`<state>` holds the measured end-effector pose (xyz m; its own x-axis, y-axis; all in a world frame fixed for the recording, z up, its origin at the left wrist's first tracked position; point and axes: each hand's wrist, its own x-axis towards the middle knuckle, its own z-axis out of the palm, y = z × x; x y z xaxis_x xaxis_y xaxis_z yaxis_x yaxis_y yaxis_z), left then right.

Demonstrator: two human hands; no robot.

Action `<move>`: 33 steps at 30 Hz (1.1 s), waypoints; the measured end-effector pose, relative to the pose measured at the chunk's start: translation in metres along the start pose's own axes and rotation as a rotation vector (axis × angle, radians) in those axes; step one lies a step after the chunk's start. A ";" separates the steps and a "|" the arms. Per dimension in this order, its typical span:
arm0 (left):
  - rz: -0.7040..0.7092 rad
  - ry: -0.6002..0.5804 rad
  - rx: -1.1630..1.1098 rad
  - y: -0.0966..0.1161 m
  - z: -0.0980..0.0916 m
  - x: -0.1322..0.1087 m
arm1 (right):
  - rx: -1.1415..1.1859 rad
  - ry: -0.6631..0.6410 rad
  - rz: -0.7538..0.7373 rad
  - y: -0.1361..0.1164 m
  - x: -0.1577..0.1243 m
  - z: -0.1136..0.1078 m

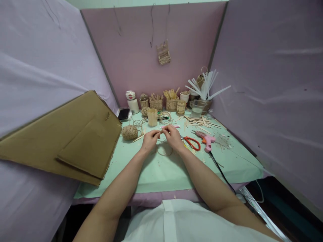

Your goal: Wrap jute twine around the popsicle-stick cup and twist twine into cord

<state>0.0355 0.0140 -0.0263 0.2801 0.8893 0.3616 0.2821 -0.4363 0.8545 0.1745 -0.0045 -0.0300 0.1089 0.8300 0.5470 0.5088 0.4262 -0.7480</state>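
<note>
My left hand (pixel 150 139) and my right hand (pixel 173 137) meet above the middle of the table, both with fingers pinched. Between them they grip a thin piece of twine (pixel 164 155), which hangs in a loop below the hands onto the green cloth. The exact spot where the fingertips hold it is too small to make out. Red-handled scissors (pixel 193 143) lie just right of my right hand, their blades partly hidden by it. Behind the hands is a pink pen-like tool (pixel 174 126). A ball of twine (pixel 129 132) sits left of my left hand.
A pink glue gun (pixel 208 141) with a black cord lies at the right. Loose wooden sticks (pixel 202 121), a clear cup (pixel 197 109), white glue sticks (pixel 207 85), a pale cup (pixel 152 117) and a white bottle (pixel 132 102) stand behind. Cardboard (pixel 75 144) leans at left.
</note>
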 end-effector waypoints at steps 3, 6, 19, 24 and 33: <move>0.018 -0.017 0.000 0.003 0.000 -0.001 | 0.202 -0.008 0.208 0.005 0.002 0.003; -0.007 -0.015 -0.005 0.002 0.001 -0.001 | 0.330 -0.043 0.290 0.006 0.004 0.004; -0.046 -0.060 -0.112 -0.009 0.002 0.003 | 0.486 -0.158 0.524 -0.009 0.001 -0.002; -0.053 -0.054 -0.132 -0.008 0.004 0.002 | 0.588 -0.117 0.560 -0.008 0.002 -0.001; -0.108 0.058 -0.239 -0.006 0.006 0.002 | 0.434 -0.047 0.443 -0.003 -0.001 0.004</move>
<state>0.0400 0.0174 -0.0331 0.2048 0.9383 0.2787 0.0810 -0.3000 0.9505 0.1699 -0.0049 -0.0297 0.1872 0.9723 0.1402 0.0291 0.1372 -0.9901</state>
